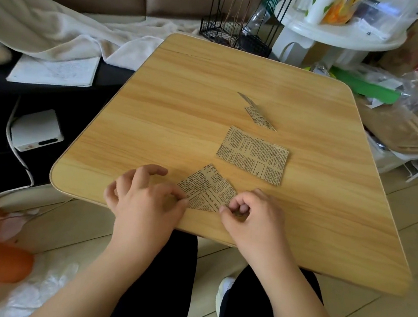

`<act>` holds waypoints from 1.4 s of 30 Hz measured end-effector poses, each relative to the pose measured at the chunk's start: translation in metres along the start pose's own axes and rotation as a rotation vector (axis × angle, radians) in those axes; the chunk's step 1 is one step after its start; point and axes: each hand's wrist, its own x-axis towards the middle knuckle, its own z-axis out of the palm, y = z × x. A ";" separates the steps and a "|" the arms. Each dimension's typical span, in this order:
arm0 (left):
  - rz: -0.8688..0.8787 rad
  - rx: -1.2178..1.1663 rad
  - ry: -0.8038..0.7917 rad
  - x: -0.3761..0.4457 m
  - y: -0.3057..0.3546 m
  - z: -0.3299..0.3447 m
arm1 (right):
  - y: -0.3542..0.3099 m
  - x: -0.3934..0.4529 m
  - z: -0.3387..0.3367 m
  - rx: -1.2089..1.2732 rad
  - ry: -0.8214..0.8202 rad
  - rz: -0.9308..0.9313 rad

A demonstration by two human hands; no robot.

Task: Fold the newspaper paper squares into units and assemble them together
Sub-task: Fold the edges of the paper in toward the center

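Corners of the square (205,188) are pinched by left grip (145,195) and right grip (245,210); crease evenly between them.

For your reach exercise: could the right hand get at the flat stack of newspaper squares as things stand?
Probably yes. The stack lies just beyond the right hand on bare table, nothing between, though the hand is busy pinching the folded piece.

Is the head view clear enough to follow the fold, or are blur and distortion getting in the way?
Head view: sharp on the folded paper between left hand and right hand; soft daylight, no glare; wide-angle bending curves the table edges; bottom-left corner blurred.
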 end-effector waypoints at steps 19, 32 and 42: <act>-0.007 0.133 -0.389 0.022 0.039 0.007 | -0.016 0.007 -0.011 -0.162 -0.179 0.183; -0.094 0.177 -0.405 0.029 0.023 -0.008 | -0.008 0.016 -0.032 -0.193 -0.275 0.223; -0.134 0.215 -0.433 0.036 0.022 -0.012 | 0.012 0.022 -0.049 -0.226 -0.309 0.306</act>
